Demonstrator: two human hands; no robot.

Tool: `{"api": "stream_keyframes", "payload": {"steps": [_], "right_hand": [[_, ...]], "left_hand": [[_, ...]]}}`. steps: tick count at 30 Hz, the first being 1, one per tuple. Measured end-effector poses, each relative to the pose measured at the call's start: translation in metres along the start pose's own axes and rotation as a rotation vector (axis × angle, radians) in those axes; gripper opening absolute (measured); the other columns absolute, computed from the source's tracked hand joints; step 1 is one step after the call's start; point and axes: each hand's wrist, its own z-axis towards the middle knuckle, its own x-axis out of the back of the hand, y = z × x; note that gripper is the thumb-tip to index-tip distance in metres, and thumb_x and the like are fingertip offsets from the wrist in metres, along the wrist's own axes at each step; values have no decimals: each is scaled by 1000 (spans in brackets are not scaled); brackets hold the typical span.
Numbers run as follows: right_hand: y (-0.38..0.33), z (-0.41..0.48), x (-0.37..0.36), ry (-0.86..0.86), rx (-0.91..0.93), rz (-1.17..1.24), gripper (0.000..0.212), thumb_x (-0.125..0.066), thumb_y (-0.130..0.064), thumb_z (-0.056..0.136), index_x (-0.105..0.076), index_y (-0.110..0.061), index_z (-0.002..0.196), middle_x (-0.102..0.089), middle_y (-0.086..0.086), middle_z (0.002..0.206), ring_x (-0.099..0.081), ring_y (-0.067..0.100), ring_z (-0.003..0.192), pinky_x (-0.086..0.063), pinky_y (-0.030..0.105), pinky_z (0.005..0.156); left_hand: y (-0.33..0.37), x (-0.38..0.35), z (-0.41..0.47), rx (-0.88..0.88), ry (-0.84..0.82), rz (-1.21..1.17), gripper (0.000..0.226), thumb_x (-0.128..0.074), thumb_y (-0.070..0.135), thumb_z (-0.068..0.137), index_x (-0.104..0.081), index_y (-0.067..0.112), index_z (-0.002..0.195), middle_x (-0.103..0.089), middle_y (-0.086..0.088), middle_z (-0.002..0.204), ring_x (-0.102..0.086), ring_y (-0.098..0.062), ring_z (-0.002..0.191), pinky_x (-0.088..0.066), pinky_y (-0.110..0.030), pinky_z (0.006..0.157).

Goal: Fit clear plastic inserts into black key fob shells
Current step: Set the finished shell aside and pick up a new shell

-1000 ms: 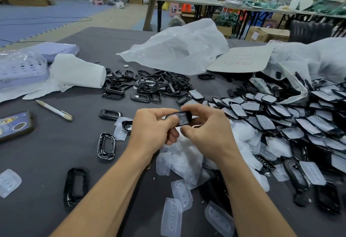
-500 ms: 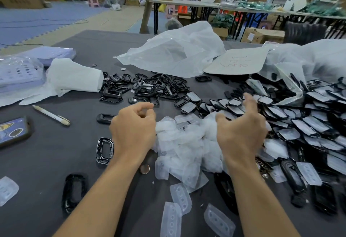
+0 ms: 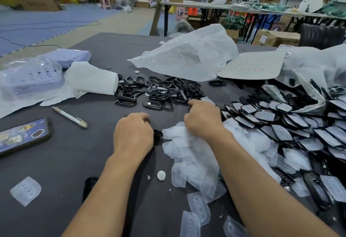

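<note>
Shell (image 3: 158, 133) peeked from curled left hand (image 3: 133, 136), grip unclear | right hand (image 3: 204, 118) curled on insert pile (image 3: 191, 154), grip unclear | coin (image 3: 161, 175) nearby

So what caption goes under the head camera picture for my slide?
Left hand over a black shell, right hand on the clear inserts, between two heaps of key fob parts.

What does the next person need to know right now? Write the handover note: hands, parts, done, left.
Left hand: curled over a black shell on the table; a grip cannot be confirmed.
Right hand: knuckles up at the top of the clear insert pile, fingers hidden; holding anything is unclear.
Empty shells are heaped beyond the hands.
Done: fitted shells spread out on the right.
Left: the heap of empty shells and the loose inserts.
</note>
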Motion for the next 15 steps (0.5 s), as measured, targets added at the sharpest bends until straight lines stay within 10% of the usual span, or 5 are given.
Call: {"api": "stream_keyframes", "payload": {"steps": [12, 15], "right_hand": [[-14, -11, 9, 30, 194, 25, 48, -47, 9, 86, -67, -26, 113, -74, 7, 99, -66, 34, 96, -56, 42, 82], [-4, -32, 18, 181, 230, 195, 49, -49, 9, 87, -72, -23, 115, -77, 4, 94, -69, 30, 88, -57, 42, 81]], "left_hand": [[-13, 6, 8, 81, -110, -63, 50, -59, 2, 86, -72, 30, 125, -68, -2, 134, -62, -29, 120, -48, -35, 97], [-10, 9, 3, 34, 39, -90, 52, -63, -1, 82, -75, 31, 121, -76, 7, 100, -64, -30, 115, -49, -32, 92]]}}
